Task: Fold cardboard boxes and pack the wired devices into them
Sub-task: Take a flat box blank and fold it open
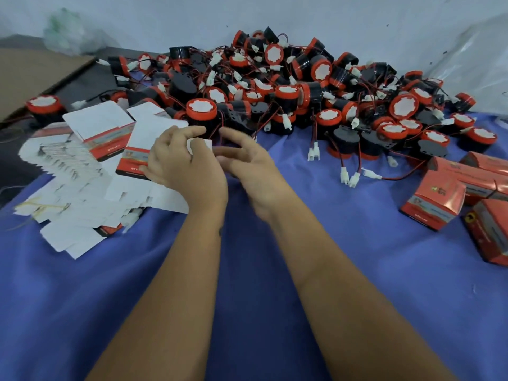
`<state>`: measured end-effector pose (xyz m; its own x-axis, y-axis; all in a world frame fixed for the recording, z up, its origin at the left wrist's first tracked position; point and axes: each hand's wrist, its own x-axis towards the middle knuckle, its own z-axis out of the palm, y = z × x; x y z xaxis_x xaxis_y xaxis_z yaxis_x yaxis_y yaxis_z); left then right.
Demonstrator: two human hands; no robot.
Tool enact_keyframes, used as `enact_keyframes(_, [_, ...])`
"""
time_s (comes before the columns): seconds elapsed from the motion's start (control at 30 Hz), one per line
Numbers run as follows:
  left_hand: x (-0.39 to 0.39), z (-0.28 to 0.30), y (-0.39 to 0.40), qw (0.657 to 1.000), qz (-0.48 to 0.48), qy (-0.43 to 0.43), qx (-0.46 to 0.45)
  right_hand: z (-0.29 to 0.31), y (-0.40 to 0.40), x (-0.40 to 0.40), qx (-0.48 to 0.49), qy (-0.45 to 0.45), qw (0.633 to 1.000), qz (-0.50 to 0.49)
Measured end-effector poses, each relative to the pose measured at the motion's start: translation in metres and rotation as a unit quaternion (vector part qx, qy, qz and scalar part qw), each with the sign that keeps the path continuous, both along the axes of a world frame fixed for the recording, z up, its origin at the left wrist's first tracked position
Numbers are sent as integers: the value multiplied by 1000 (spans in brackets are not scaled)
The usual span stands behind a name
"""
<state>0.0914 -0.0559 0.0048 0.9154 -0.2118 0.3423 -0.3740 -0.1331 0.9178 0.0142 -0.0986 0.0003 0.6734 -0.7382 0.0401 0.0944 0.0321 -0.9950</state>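
1. The person's left hand (176, 158) and right hand (247, 163) meet near the middle of the blue cloth-covered surface (330, 270), both working on one small white-and-red cardboard box (200, 144) held between them.
2. Left grip: the fingers curl round the box's white flap from the 9 o'clock side and pinch it. Right grip: blurred; its fingers look loosely bent against the box's 3 o'clock side, and whether they clamp it cannot be told.
3. Most of the box is hidden behind the fingers, so its long axis and how far it is folded cannot be read.
4. The heap of red-capped black round wired devices (302, 86) lies at 12 to 2 o'clock from the hands. The nearest one (202, 110) sits just beyond the fingertips at 12 o'clock, red cap up; its loose wires trail toward the hands.
5. That relation decides the coming move: either hand is close, but the right hand seems the freer one for reaching to 12 o'clock while the left hand steadies the box.
6. The spread of flat unfolded white box blanks (82, 174) lies at 9 o'clock; the finished red cardboard boxes (439, 199) lie well apart at 3 o'clock.
7. Judged from this, many devices remain to be packed.
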Motion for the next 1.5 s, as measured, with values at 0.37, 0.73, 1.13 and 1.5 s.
enact_keyframes(0.37, [-21,-6,-2,933,-145,-309,-117,2,7,-4,22,-76,987,-138])
enact_keyframes(0.73, [-24,-20,-9,918,-348,-144,121,-14,-32,-71,60,-56,936,-342])
enact_keyframes(1.13, [-14,-29,-28,886,-428,-57,167,-15,-39,-77,24,-51,925,-377])
enact_keyframes(1.5, [-23,-21,-15,951,-307,34,20,-10,-22,-75,-102,3,953,-286])
